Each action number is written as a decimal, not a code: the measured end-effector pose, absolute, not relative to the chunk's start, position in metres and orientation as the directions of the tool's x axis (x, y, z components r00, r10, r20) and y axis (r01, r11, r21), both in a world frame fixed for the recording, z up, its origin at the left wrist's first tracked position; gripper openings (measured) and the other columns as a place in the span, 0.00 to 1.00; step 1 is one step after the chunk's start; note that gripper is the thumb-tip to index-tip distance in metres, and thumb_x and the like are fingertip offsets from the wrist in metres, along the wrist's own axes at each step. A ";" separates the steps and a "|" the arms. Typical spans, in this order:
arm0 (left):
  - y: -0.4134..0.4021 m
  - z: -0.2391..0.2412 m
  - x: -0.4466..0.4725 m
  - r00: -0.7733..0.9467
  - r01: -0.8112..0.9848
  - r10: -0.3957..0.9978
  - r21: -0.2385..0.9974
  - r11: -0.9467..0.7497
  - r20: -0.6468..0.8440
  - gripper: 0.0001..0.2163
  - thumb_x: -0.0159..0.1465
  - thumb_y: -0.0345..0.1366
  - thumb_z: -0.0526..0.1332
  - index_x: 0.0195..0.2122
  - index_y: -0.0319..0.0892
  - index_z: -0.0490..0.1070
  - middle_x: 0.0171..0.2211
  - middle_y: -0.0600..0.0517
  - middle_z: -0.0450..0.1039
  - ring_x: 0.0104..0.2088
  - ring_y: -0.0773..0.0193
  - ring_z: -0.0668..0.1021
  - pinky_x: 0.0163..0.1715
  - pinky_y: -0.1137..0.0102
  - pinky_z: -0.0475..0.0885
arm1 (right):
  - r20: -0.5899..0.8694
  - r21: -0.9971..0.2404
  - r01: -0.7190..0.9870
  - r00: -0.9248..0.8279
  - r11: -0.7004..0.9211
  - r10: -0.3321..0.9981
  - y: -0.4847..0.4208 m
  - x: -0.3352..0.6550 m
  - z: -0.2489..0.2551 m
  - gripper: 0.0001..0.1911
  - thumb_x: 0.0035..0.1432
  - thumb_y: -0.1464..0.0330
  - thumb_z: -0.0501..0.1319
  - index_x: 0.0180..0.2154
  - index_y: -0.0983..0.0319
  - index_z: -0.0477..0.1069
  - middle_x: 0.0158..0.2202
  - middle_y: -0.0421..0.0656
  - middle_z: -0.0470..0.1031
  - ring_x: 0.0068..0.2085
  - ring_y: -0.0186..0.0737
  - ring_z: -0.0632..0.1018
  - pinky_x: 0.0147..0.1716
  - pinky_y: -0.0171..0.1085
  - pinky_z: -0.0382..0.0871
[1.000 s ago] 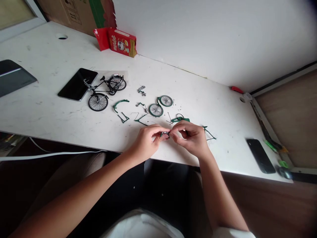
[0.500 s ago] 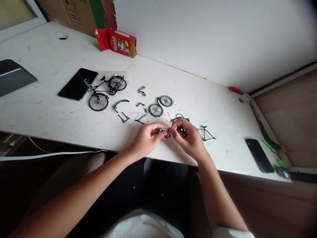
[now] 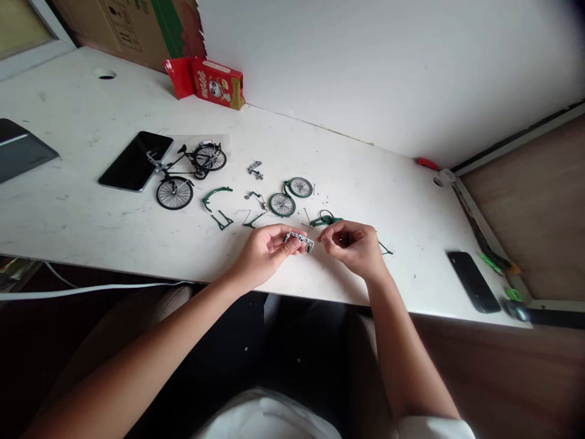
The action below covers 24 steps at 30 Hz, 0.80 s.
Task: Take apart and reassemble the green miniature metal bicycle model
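Observation:
In the head view my left hand (image 3: pixel 267 253) pinches a small silver toy bicycle handlebar (image 3: pixel 299 238) with dark green grips, held just above the desk's front part. To its right, slightly apart from the handlebar, my right hand (image 3: pixel 354 247) has its fingertips pressed together. Whatever lies between those fingers is hidden or too small to name; something dark shows inside the curled fingers. Just beyond the hands lie a green toy part with a black ring (image 3: pixel 325 218) and two small spoked wheels (image 3: pixel 282 205) in green fenders. A green frame piece (image 3: pixel 386 249) is mostly covered by my right hand.
A black toy bicycle (image 3: pixel 176 177) rests partly on a dark tablet (image 3: pixel 132 161). Green fender (image 3: pixel 214 194), fork (image 3: pixel 222 219) and pedal pieces lie across the white desk. A red box (image 3: pixel 219 85) stands behind; a black phone (image 3: pixel 473 281) lies right.
My right hand has drawn away to the right from the handlebar. The handlebar, still in my left hand, now shows more fully. The whole view has shifted slightly.

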<state>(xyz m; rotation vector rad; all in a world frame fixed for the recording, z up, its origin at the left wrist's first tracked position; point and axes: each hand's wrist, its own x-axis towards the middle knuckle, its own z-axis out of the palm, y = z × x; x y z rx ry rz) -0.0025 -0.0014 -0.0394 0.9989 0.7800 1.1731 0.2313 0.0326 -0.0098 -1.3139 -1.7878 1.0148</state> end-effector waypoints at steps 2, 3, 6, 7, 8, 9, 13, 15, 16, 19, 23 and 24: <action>-0.002 -0.039 -0.002 0.228 -0.375 0.973 0.920 0.112 -0.025 0.16 0.66 0.42 0.75 0.47 0.34 0.82 0.41 0.40 0.87 0.43 0.55 0.88 0.49 0.60 0.83 | 0.076 -0.898 0.400 -0.270 0.183 0.960 0.034 0.231 -0.014 0.03 0.56 0.69 0.70 0.30 0.60 0.79 0.28 0.41 0.80 0.25 0.30 0.65 0.24 0.37 0.58; -0.002 -0.038 -0.002 0.229 -0.375 0.973 0.918 0.125 -0.039 0.17 0.66 0.42 0.76 0.47 0.33 0.82 0.42 0.39 0.87 0.43 0.54 0.88 0.50 0.59 0.83 | 0.078 -0.904 0.386 -0.280 0.186 0.957 0.035 0.231 -0.016 0.02 0.56 0.69 0.70 0.31 0.60 0.79 0.28 0.40 0.79 0.25 0.30 0.65 0.24 0.37 0.57; -0.003 -0.036 -0.003 0.231 -0.378 0.971 0.914 0.149 -0.063 0.17 0.66 0.42 0.76 0.48 0.33 0.82 0.43 0.39 0.87 0.44 0.53 0.88 0.51 0.58 0.83 | 0.104 -0.908 0.362 -0.298 0.213 0.949 0.037 0.230 -0.019 0.05 0.56 0.68 0.71 0.37 0.59 0.80 0.29 0.39 0.79 0.25 0.30 0.64 0.24 0.37 0.57; -0.003 -0.036 -0.003 0.230 -0.384 0.971 0.911 0.151 -0.064 0.17 0.66 0.42 0.76 0.47 0.33 0.82 0.42 0.39 0.87 0.44 0.53 0.88 0.51 0.58 0.83 | 0.116 -0.899 0.372 -0.306 0.231 0.945 0.037 0.230 -0.019 0.05 0.58 0.67 0.71 0.38 0.58 0.80 0.30 0.39 0.79 0.25 0.31 0.64 0.24 0.38 0.57; -0.003 -0.035 -0.003 0.230 -0.391 0.971 0.908 0.150 -0.062 0.17 0.65 0.42 0.76 0.47 0.34 0.82 0.42 0.40 0.87 0.44 0.54 0.88 0.51 0.59 0.83 | 0.124 -0.885 0.393 -0.317 0.250 0.940 0.036 0.230 -0.018 0.05 0.60 0.67 0.70 0.40 0.58 0.81 0.31 0.40 0.79 0.25 0.31 0.64 0.24 0.38 0.58; -0.002 -0.035 -0.003 0.230 -0.398 0.971 0.905 0.148 -0.058 0.17 0.65 0.42 0.76 0.47 0.34 0.82 0.42 0.40 0.87 0.43 0.55 0.88 0.50 0.59 0.83 | 0.126 -0.869 0.418 -0.330 0.265 0.935 0.035 0.230 -0.017 0.04 0.63 0.66 0.69 0.40 0.57 0.82 0.32 0.41 0.80 0.26 0.32 0.65 0.25 0.39 0.60; -0.002 -0.035 -0.003 0.236 -0.415 0.971 0.900 0.132 -0.034 0.16 0.66 0.42 0.76 0.46 0.34 0.82 0.42 0.40 0.87 0.42 0.57 0.87 0.50 0.61 0.82 | 0.080 -0.834 0.480 -0.384 0.273 0.920 0.031 0.227 -0.009 0.10 0.72 0.61 0.64 0.46 0.56 0.83 0.41 0.45 0.83 0.35 0.37 0.76 0.34 0.41 0.69; -0.001 -0.035 -0.003 0.232 -0.416 0.972 0.901 0.126 -0.029 0.16 0.66 0.42 0.76 0.46 0.34 0.82 0.41 0.41 0.86 0.41 0.58 0.86 0.49 0.61 0.82 | 0.066 -0.837 0.475 -0.407 0.272 0.911 0.030 0.226 -0.008 0.11 0.74 0.59 0.62 0.47 0.56 0.82 0.44 0.45 0.83 0.42 0.40 0.80 0.40 0.43 0.72; -0.001 -0.036 -0.003 0.228 -0.416 0.973 0.901 0.124 -0.028 0.16 0.66 0.42 0.76 0.46 0.34 0.82 0.41 0.41 0.86 0.41 0.58 0.86 0.49 0.61 0.82 | 0.063 -0.840 0.471 -0.408 0.269 0.911 0.031 0.226 -0.008 0.12 0.75 0.59 0.62 0.47 0.56 0.81 0.45 0.45 0.83 0.44 0.41 0.81 0.43 0.44 0.73; -0.002 -0.036 -0.003 0.220 -0.410 0.975 0.904 0.120 -0.029 0.15 0.66 0.43 0.76 0.45 0.35 0.82 0.39 0.42 0.86 0.40 0.59 0.86 0.48 0.62 0.82 | 0.064 -0.858 0.451 -0.378 0.244 0.924 0.033 0.228 -0.011 0.12 0.74 0.58 0.63 0.47 0.57 0.81 0.44 0.45 0.83 0.45 0.41 0.81 0.45 0.43 0.74; -0.002 -0.035 -0.003 0.228 -0.392 0.973 0.911 0.128 -0.039 0.16 0.66 0.43 0.76 0.45 0.35 0.82 0.39 0.43 0.86 0.40 0.58 0.86 0.48 0.62 0.82 | 0.087 -0.896 0.378 -0.363 0.232 0.928 0.037 0.231 -0.013 0.11 0.70 0.57 0.68 0.47 0.56 0.83 0.43 0.44 0.84 0.41 0.40 0.80 0.40 0.42 0.73; -0.002 -0.034 -0.003 0.231 -0.390 0.972 0.911 0.132 -0.042 0.16 0.66 0.43 0.76 0.45 0.35 0.82 0.38 0.42 0.86 0.40 0.58 0.86 0.48 0.61 0.82 | 0.091 -0.903 0.361 -0.368 0.232 0.925 0.038 0.231 -0.012 0.11 0.69 0.57 0.69 0.47 0.55 0.84 0.43 0.44 0.84 0.40 0.39 0.79 0.38 0.41 0.72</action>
